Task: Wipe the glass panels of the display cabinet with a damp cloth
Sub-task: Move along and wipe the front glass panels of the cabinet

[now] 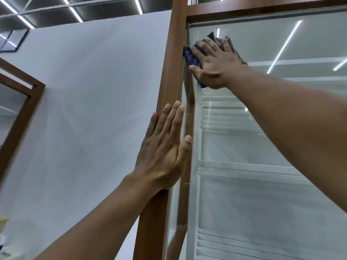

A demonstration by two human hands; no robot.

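**While you're up in that top corner, plan the stroke out of it**

While your right hand [216,61] has the cloth [193,60] pressed flat against the glass [262,128], you're clearly in the wiping step, right at the top-left corner of the panel, just under the top rail and beside the wooden post [169,81]. It's a spread-palm press rather than a pinch: fingers fanned out over the blue cloth, thumb along its lower edge, cloth trapped between palm and glass.

Your left hand [163,152] isn't holding anything. It's laid open and flat on the post lower down, looks like bracing to me.

Most of the pane sits below and to the right of the cloth, with white shelves [234,169] showing behind it, so I'd guess you're near the start of this panel, though I can't tell from streaks what's been covered.

Next move, I reckon: keep the palm pressure even and sweep across under the rail or straight down. The corner seam by the post is where grime hides, so work the cloth edge in there first. Keep the left hand planted while reaching that high.
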